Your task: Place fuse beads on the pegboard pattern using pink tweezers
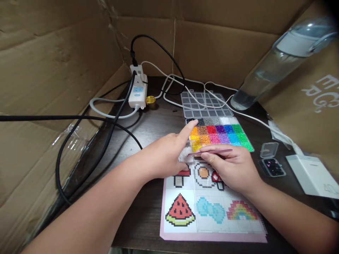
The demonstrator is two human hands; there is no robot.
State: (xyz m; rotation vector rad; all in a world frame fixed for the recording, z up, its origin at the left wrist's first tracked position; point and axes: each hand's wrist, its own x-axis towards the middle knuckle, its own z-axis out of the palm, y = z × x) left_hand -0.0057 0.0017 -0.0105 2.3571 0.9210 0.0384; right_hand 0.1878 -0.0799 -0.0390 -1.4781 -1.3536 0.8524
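Observation:
My left hand reaches over the pattern sheet, its index finger stretched toward the dark beads and its thumb low. Between them is a small clear container of white beads, which the hand seems to hold; its other fingers are hidden. My right hand pinches pink tweezers, their tips pointing left at the white beads. Behind both hands lies the open bead box, filled with colours in rows. On the sheet are a watermelon, a fried egg, a bow and a rainbow.
A power strip with black and white cables stands at the back left, beside a small gold cup. To the right are a small open case, a white charger and a tall water bottle. Cardboard walls enclose the table.

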